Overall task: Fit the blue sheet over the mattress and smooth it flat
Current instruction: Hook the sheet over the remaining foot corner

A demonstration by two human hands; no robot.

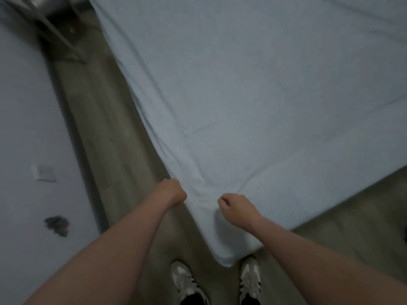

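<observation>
I've got left hand (174, 191) gripping blue sheet (253, 106) edge, right hand (233, 206) curled, pinching sheet near the corner, which hangs over my shoes (187, 282)

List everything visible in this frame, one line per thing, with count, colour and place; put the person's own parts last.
blue sheet: one, pale blue, spread over the bed, its near corner hanging toward the shoes
floor: one, grey-brown, left of and below the bed
wall: one, pale grey, far left, with a dark smudge
metal frame: one, grey, top left
shoes: two, white and black, bottom centre
left hand: one, gripping the sheet's left edge
right hand: one, fingers curled on the sheet near its corner
</observation>
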